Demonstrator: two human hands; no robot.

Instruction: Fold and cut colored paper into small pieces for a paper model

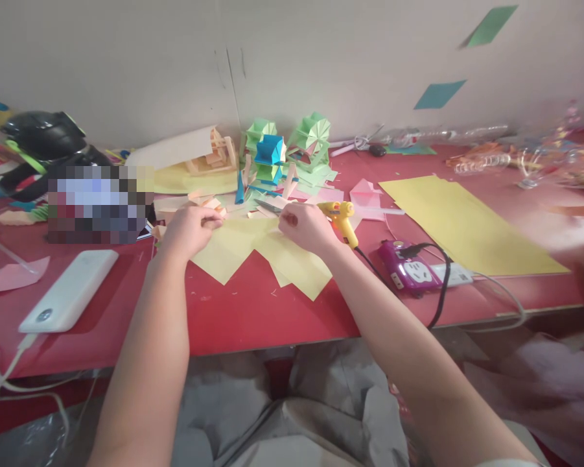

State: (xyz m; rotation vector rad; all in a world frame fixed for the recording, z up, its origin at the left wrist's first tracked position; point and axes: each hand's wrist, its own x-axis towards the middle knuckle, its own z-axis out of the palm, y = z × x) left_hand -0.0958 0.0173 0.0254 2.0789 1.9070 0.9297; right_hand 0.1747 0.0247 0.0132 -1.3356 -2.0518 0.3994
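Yellow paper sheets (267,256) lie overlapped on the red table (253,311), and we hold them at their far edge with both hands.

Our left hand (189,228) is closed, fingers curled together on a small peach paper piece (212,204) at the sheets' upper left; our right hand (305,226) is closed at the upper right, though we cannot tell exactly what it pinches. A yellow glue gun (341,219) lies just beside our right hand, its cord running to a purple power strip (408,267). Folded green and blue paper shapes (284,150) stand behind, a white power bank (70,290) sits far left, and a large yellow sheet (461,224) lies right.
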